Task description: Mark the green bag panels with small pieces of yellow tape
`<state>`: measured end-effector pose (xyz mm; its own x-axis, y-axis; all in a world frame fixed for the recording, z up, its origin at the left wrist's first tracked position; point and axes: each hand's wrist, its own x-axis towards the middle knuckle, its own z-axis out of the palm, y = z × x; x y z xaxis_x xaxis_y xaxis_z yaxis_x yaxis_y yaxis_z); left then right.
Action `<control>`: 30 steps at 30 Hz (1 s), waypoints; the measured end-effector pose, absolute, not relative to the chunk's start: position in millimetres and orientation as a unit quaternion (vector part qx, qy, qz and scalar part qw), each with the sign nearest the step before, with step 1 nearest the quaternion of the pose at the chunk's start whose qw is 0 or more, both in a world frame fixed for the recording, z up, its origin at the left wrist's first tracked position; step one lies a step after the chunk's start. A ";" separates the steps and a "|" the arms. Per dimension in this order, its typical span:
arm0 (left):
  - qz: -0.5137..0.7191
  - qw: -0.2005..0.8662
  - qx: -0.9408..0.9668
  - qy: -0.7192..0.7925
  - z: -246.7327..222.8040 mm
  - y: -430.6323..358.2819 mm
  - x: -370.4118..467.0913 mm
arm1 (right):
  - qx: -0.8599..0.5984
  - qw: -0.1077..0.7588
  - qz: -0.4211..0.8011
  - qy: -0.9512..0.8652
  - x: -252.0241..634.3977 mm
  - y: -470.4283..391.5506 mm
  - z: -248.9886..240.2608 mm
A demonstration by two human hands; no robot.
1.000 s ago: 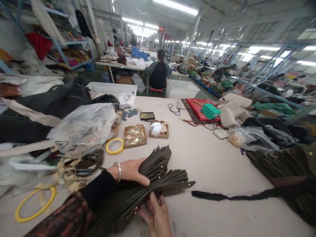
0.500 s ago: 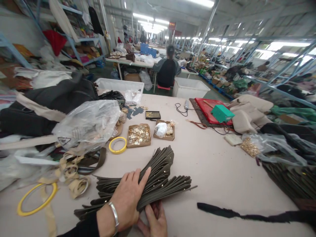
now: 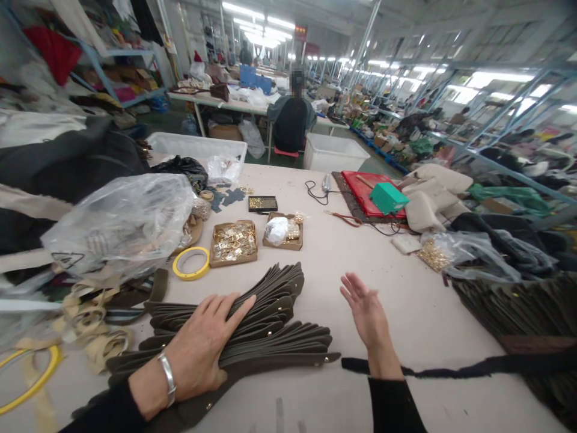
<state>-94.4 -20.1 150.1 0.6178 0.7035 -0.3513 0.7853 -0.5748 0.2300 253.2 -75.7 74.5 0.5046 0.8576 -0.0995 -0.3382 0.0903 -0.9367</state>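
Note:
A fanned stack of dark olive leather straps [image 3: 270,319] with small brass studs lies on the pale table [image 3: 383,264] in front of me. My left hand [image 3: 202,346] presses flat on top of the stack, fingers spread, a silver bangle at the wrist. My right hand [image 3: 367,310] hovers open above the table just right of the stack, palm turned left, holding nothing. A long black strap [image 3: 451,368] runs across the table under my right wrist.
Two cardboard trays of gold hardware [image 3: 234,240] and a yellow tape roll [image 3: 192,263] sit beyond the stack. A clear plastic bag [image 3: 121,225] and dark bags crowd the left. A red mat with a green box [image 3: 385,198] and more olive pieces [image 3: 518,307] lie right. A seated person [image 3: 291,120] works behind.
My right hand has come out from under the strap stack and lifted open to its right. My left hand has flattened onto the stack, which now rests on the table.

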 end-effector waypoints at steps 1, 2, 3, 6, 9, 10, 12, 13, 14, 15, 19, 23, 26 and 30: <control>-0.116 0.185 0.877 0.428 150.5 -22.1 -93.3 | -0.517 0.690 0.440 -0.250 257.2 -56.2 66.2; -0.120 0.185 0.874 0.433 150.6 -23.5 -92.4 | -0.515 0.681 0.458 -0.249 255.9 -38.6 57.6; -0.122 0.185 0.872 0.437 150.3 -24.5 -91.7 | -0.516 0.672 0.471 -0.247 249.6 -23.6 49.9; -0.130 0.187 0.866 0.446 147.4 -24.3 -91.1 | -0.508 0.631 0.508 -0.294 212.4 4.0 35.1; -0.133 0.194 0.859 0.454 143.9 -22.1 -91.7 | -0.457 0.555 0.559 -0.412 177.5 9.9 32.5; -0.131 0.196 0.859 0.455 143.1 -21.6 -92.1 | -0.439 0.550 0.574 -0.419 171.8 9.0 34.6; -0.123 0.197 0.859 0.457 141.6 -21.6 -93.7 | -0.434 0.573 0.569 -0.401 169.3 4.9 46.6; -0.116 0.198 0.860 0.456 140.6 -22.2 -94.8 | -0.445 0.588 0.546 -0.398 170.4 2.1 57.3; -0.107 0.198 0.862 0.454 139.3 -23.3 -96.0 | -0.465 0.590 0.513 -0.414 171.2 -1.1 71.1; -0.096 0.198 0.865 0.450 137.5 -24.8 -97.0 | -0.476 0.573 0.484 -0.460 170.2 -4.3 87.2; -0.037 0.197 0.879 0.433 128.7 -35.8 -96.4 | -0.426 0.282 0.427 -0.746 136.8 -16.5 144.8; 0.020 0.180 0.882 0.435 129.4 -53.2 -95.4 | -0.358 0.051 0.283 -0.888 90.0 -26.0 149.9; 0.102 0.154 0.868 0.460 132.1 -72.5 -119.7 | -0.369 -0.016 0.234 -0.899 77.6 -31.0 140.2; 0.318 0.141 0.671 0.654 114.2 -106.3 -193.2 | -0.392 -0.016 0.222 -0.893 79.9 -36.4 137.9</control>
<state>-193.2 -106.3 114.2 -0.0584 0.9684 0.2425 0.7890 -0.1040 0.6055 79.9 -36.4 137.9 -0.6929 0.6920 -0.2023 0.7061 0.5945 -0.3847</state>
